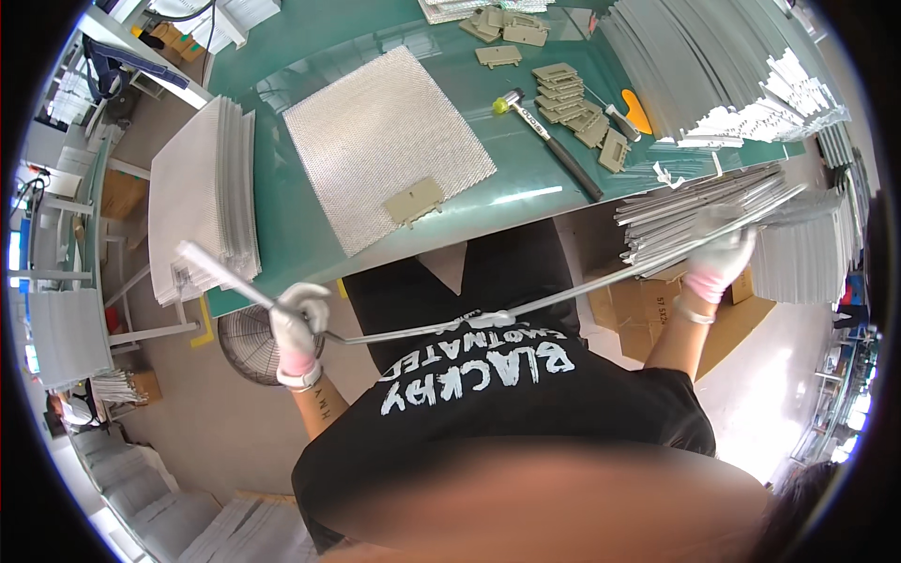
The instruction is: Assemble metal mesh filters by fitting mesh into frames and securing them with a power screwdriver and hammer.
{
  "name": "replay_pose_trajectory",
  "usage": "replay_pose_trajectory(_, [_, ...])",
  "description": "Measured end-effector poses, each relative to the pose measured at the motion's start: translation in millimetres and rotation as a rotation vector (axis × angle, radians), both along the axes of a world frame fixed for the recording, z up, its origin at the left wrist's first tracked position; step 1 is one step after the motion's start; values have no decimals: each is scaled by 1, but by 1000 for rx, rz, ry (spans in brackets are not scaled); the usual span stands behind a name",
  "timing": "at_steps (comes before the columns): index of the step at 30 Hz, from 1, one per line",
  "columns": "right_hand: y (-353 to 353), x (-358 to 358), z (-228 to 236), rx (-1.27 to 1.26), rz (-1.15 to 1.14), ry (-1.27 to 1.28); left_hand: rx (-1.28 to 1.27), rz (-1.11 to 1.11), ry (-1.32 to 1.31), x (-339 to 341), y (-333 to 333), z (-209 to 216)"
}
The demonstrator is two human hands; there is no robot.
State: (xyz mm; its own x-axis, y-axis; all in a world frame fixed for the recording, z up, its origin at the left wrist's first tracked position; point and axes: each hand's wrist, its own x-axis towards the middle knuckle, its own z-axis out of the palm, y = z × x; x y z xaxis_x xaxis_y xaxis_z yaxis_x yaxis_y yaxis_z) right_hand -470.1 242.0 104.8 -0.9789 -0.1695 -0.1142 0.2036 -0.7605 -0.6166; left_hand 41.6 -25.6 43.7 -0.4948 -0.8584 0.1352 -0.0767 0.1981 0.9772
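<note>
A long, thin grey metal strip [582, 283] runs across in front of my body, bent at an angle near its left end. My left hand [302, 319], in a white glove, is closed round it by the bend. Farther along, my white-gloved right hand [721, 261] is closed on the strip, somewhat blurred, beside a bundle of similar metal strips [676, 220]. On the green table [526, 192] lies a silvery mesh panel [375, 122], with a tan plastic bracket [413, 202] on its near edge.
Right of the panel lie a hammer [569, 166], several tan brackets [587, 122], a screwdriver [622, 124] and an orange tool [638, 113]. Stacks of grey panels [676, 66] and white panels [202, 188] flank them. A cardboard box [638, 314] and a round fan [249, 347] stand below.
</note>
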Motion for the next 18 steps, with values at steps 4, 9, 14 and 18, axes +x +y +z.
replay_pose_trajectory(4, [-29, 28, 78, -404, 448, 322, 93, -96, -41, -36, 16, -27])
replay_pose_trajectory(9, [-145, 78, 83, -489, 888, 345, 180, -148, -19, -64, 47, -47])
replay_pose_trajectory(14, [-262, 92, 3, -358, 952, 149, 130, 11, 80, -61, 64, -75])
replay_pose_trajectory(18, [-291, 67, -60, -264, 944, -24, -408, 516, -141, -81, 63, -64])
